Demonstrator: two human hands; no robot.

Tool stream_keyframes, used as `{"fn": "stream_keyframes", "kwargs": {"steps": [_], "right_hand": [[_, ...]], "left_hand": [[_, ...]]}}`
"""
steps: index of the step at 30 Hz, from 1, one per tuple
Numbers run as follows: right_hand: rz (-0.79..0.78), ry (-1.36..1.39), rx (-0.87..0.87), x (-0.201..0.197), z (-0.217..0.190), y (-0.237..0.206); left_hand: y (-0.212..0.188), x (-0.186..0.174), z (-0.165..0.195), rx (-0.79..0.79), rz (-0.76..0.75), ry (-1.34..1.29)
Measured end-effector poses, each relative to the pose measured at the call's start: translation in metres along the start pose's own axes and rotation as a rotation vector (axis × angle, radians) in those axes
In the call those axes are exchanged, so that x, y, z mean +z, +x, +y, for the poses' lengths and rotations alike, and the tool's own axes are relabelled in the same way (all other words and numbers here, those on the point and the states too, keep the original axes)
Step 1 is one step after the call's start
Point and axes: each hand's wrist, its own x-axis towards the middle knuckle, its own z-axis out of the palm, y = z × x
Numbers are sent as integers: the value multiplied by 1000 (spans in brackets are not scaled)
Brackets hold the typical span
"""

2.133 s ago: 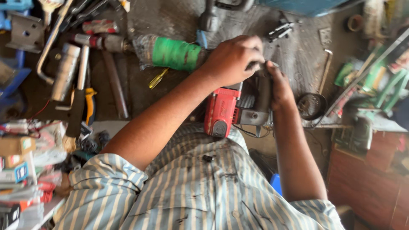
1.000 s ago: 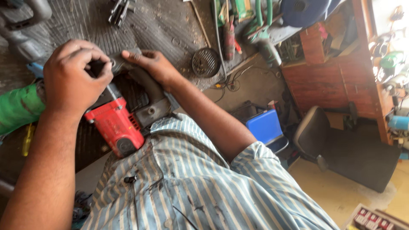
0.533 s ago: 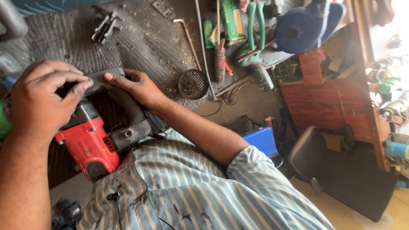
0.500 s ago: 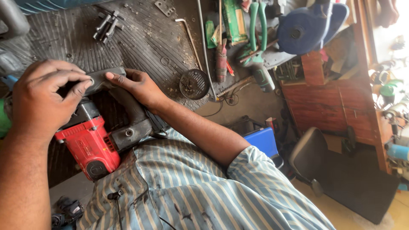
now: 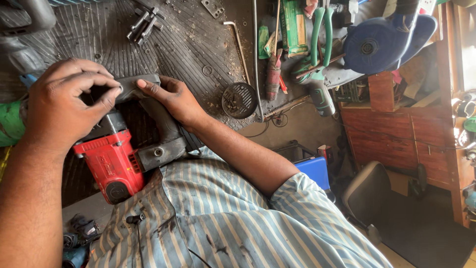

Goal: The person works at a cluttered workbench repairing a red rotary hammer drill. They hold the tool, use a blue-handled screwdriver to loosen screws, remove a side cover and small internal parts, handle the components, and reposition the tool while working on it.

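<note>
A red and grey power drill lies on the ribbed black mat, close against my striped shirt. My left hand is curled over the tool's dark front end, with fingertips pinched on a black part there. Fingers of my right hand are stretched flat along the grey handle and press on it. Both hands touch the tool; what sits under my left palm is hidden.
A round black grille disc, green-handled pliers, a hex key and loose bolts lie on the mat. A blue blower sits at the far right. There are also a wooden cabinet, a black chair and a blue box.
The view has swung, shifting the tool and hands across the frame. Both hands stay on the drill; my left fingers have closed a little tighter on its front end.
</note>
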Motion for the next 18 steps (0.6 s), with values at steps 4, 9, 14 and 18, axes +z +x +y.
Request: {"fn": "stream_keyframes", "kwargs": {"steps": [4,9,14,18], "right_hand": [[-12,13,-4,-1,0,0],[-5,12,4,-1,0,1],[-2,-14,-3,-2,2,1],[-22,13,4,-1,0,-2]], "left_hand": [[1,0,-3,30,-6,14],[2,2,-6,-14,-9,-23],[0,1,-9,-16,-49,-2],[-2,1,-13,114,-49,141]]}}
